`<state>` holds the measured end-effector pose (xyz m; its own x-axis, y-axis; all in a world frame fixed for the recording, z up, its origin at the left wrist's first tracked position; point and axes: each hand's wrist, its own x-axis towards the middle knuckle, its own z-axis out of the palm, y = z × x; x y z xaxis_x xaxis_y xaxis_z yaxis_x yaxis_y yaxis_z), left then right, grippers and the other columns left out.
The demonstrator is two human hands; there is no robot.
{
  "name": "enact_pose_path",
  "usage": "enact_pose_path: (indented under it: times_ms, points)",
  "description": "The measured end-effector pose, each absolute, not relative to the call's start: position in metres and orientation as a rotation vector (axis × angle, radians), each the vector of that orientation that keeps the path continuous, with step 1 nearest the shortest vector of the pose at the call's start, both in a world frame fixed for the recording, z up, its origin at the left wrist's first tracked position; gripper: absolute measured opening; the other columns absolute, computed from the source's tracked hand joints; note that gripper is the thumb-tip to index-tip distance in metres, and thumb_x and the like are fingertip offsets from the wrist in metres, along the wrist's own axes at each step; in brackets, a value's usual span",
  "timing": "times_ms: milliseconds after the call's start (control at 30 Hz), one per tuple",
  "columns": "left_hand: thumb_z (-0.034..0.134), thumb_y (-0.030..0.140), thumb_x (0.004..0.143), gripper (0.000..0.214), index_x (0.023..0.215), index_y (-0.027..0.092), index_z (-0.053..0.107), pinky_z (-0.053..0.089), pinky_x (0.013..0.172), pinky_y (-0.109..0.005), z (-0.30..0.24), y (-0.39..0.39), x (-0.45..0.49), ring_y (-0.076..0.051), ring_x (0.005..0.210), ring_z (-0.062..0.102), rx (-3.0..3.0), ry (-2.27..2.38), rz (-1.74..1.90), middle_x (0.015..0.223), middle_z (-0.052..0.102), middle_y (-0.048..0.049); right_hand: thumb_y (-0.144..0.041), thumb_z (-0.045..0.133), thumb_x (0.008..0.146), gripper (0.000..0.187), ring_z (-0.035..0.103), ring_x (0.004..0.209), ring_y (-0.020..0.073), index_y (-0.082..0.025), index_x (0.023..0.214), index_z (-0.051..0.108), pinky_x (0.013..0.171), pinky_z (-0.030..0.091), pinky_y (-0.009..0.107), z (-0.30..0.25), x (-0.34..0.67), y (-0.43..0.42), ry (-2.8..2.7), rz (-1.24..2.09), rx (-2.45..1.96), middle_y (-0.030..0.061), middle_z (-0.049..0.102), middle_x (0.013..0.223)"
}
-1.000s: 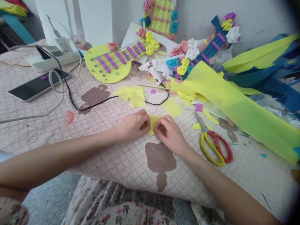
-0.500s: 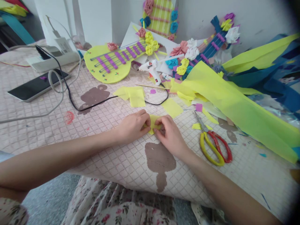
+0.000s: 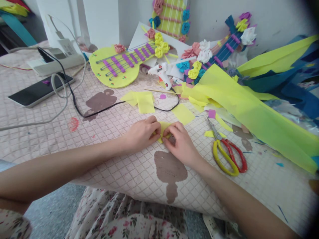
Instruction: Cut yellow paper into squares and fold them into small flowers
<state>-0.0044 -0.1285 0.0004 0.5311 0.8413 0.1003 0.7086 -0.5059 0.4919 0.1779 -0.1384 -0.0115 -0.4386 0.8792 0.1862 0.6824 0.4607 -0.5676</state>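
Note:
Between my hands, low over the quilted cloth, is a small piece of yellow crepe paper (image 3: pixel 164 125), gathered at its near edge. My left hand (image 3: pixel 144 131) pinches its left side, thumb against fingers. On the right side my right hand (image 3: pixel 180 142) pinches it too, and the fingertips of both hands almost meet. The fingers cover much of the paper. Just beyond lie loose yellow paper squares (image 3: pixel 146 102) and another flat yellow square (image 3: pixel 183 114). Scissors with one yellow and one red handle (image 3: pixel 226 156) rest to the right of my right hand.
A white glue gun (image 3: pixel 161 74) stands behind, its black cord (image 3: pixel 99 111) crossing the cloth. Yellow (image 3: pixel 114 68) and blue paper guitars (image 3: pixel 224 49) with paper flowers lie at the back. A long yellow sheet (image 3: pixel 249 109) spreads right. A phone (image 3: pixel 41 89) and power strip (image 3: pixel 57 61) lie left.
My fingertips have drawn slightly closer together on the yellow crepe paper, covering more of it. Everything else stays where it was.

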Motion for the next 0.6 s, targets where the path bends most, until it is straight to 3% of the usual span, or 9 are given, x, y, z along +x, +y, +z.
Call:
enact_pose_path:
  times_ms: [367,500,600]
  points:
    - [0.054,0.020,0.080,0.008,0.085,0.015,0.058,0.042,0.060,-0.023,-0.0001,-0.1246,-0.0111,-0.009,0.065,0.049,2.352,1.159,0.470,0.090,0.050,-0.0037,-0.025,0.064,0.073,0.019,0.051,0.094,0.0224,-0.022,0.089,0.053,0.083,0.044,0.039,-0.0044,0.1838,-0.1370,-2.343,0.662,-1.248,0.0055,0.049,0.094]
    - [0.054,0.023,0.082,0.010,0.086,0.015,0.057,0.042,0.059,-0.022,0.0005,-0.1237,-0.0137,-0.008,0.063,0.048,2.326,1.122,0.456,0.090,0.050,-0.0035,-0.021,0.052,0.084,0.005,0.050,0.092,0.0209,-0.021,0.088,0.053,0.082,0.044,0.038,-0.0021,0.1855,-0.1360,-2.331,0.719,-1.211,0.0063,0.049,0.093]
    - [0.057,0.024,0.080,0.011,0.087,0.015,0.056,0.042,0.059,-0.022,0.0008,-0.1236,-0.0135,-0.008,0.063,0.048,2.319,1.121,0.455,0.091,0.050,-0.0033,-0.017,0.046,0.085,0.007,0.051,0.087,0.0199,-0.020,0.085,0.052,0.077,0.044,0.036,-0.0039,0.1844,-0.1351,-2.287,0.716,-1.225,0.0058,0.050,0.090]
